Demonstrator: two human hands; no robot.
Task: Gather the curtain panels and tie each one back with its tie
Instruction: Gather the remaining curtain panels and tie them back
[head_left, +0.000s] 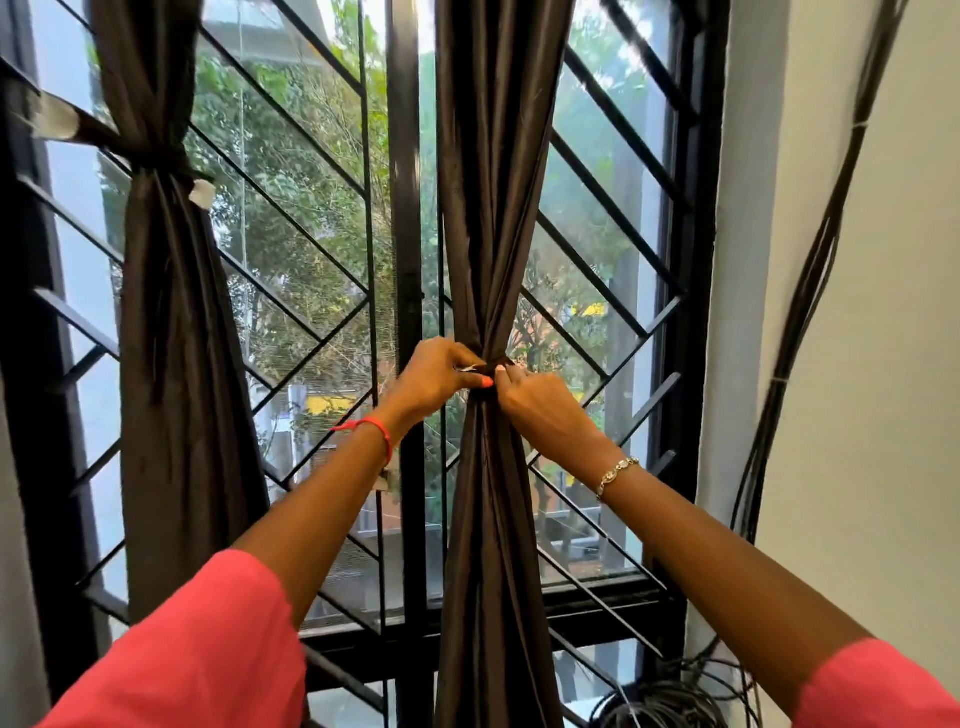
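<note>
My fingers (470, 382) pinched the tie (491, 364) from both sides. Left hand (436, 376) and right hand (540, 405) met at the gathered right panel (493, 208), which hung upright just beyond them. The left panel (171, 322) was already tied.

Loose coral-pink sleeves (208, 649), red thread band (382, 431) behind the left hand (436, 376), linked metal bracelet (615, 474) behind the right hand (540, 410), pink-painted nails (487, 383)

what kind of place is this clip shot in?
Probably a room in a home: a window with a black diagonal grille, one tied-back curtain panel, another curtain panel held at its tie, and black cables up a white wall.
</note>
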